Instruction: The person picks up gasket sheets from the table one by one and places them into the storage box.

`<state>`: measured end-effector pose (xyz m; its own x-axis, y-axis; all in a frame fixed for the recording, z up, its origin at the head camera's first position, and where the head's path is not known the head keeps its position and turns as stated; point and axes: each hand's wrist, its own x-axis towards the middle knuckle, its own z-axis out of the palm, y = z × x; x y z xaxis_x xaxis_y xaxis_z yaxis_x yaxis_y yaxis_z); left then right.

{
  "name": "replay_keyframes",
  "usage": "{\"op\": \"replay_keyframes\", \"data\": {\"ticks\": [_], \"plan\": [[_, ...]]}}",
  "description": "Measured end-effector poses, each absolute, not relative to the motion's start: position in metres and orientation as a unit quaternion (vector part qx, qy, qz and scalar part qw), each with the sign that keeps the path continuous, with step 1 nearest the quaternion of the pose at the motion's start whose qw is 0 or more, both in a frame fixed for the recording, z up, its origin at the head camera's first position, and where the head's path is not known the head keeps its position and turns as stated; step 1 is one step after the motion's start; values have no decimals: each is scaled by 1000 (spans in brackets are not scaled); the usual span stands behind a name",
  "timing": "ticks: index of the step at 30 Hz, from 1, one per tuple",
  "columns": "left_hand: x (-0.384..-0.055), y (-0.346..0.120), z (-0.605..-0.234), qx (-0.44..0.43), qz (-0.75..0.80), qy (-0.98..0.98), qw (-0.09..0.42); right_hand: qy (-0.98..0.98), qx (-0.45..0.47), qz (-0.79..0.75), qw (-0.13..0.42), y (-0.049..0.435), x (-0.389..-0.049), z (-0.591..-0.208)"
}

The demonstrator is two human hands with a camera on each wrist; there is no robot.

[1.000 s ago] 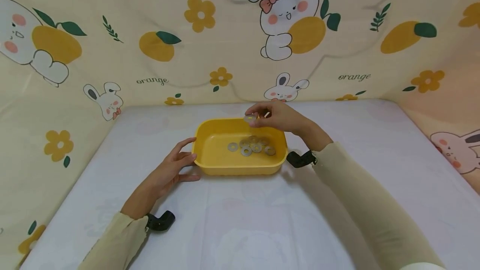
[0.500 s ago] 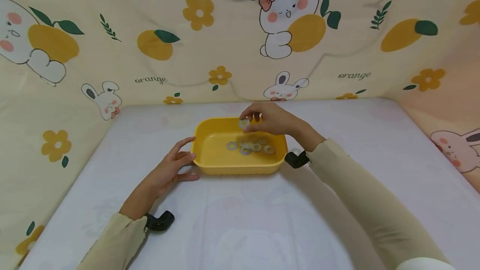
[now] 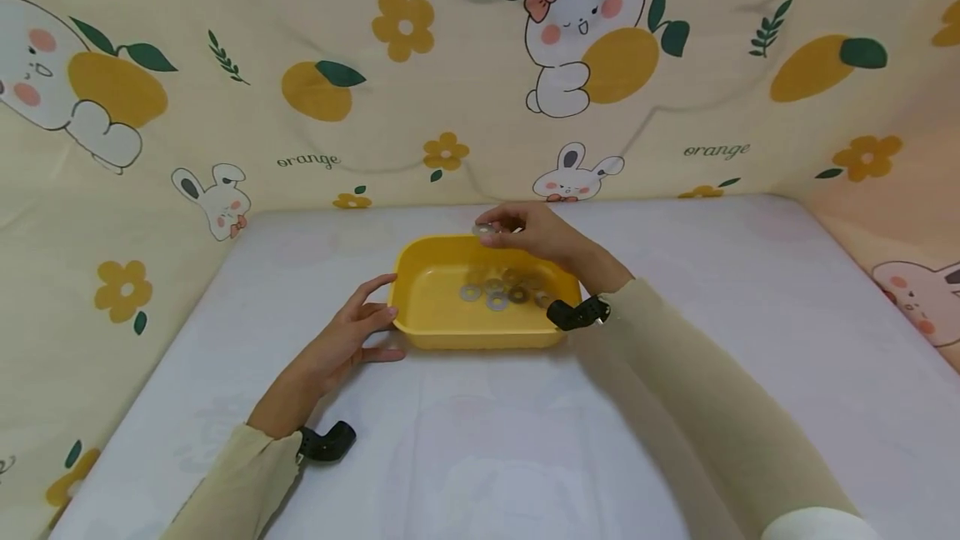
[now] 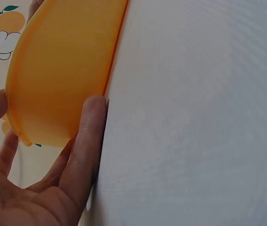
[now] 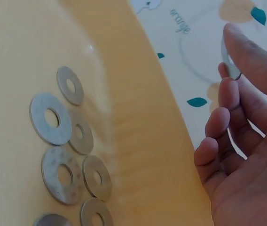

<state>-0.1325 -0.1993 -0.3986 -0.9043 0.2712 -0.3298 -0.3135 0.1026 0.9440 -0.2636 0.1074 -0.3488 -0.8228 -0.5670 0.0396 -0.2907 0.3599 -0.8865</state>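
Note:
A yellow plastic tray sits on the white-covered table, with several flat metal washers lying in its right half, some overlapping. My right hand pinches one washer between thumb and fingers, up over the tray's far rim. In the right wrist view, part of this held washer is hidden behind the thumb. My left hand rests against the tray's left end, fingers spread. Its fingertips touch the rim and end wall, and the thumb lies low along the tray's side.
A patterned cloth with rabbits and oranges hangs behind the table and at both sides. Black wrist cameras sit on the left sleeve and right sleeve; the right one overlaps the tray's right corner in the head view.
My right hand has shifted left with the washer, which turned face-on half a second ago and now lies flatter and higher, at the far rim. The left hand has stayed on the tray.

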Motion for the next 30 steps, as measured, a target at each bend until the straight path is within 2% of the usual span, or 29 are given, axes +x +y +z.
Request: {"op": "replay_keyframes", "data": {"ticks": [7,19,30], "plan": [[-133,-200,-398,-14,674,706,216,822,-280,-478,128,106,-265,-344],[-132,-199,-399,-22,674,705,219,888,-410,-205,29,97,-257,-316],[-133,-199,-398,-18,676,704,218,853,-512,-91,-51,68,-243,-319]]}}
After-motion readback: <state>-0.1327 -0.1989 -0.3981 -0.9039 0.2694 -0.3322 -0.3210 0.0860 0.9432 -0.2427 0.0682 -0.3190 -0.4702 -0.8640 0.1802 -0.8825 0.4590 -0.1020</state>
